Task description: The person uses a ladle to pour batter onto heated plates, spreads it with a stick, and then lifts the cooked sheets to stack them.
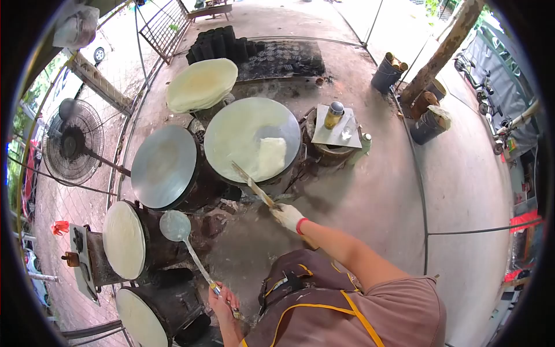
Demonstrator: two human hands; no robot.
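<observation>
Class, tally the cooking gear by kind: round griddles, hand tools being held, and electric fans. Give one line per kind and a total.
Round griddles: 5, namely the folded-crepe griddle, bare griddle, heaped griddle, left griddle and lowest griddle.
Held tools: 2, the spatula in the gloved right hand and the ladle in the left hand.
Fans: 1, the fan.
Total: 8

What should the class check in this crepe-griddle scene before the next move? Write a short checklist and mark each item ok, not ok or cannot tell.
1. Right hand grips spatula: ok.
2. Spatula tip under the folded crepe: ok.
3. Left hand holds ladle: ok.
4. Ladle clear of the bare griddle: ok.
5. Crepe cooked through: cannot tell.
6. Room on the stack of finished crepes: ok.
</observation>
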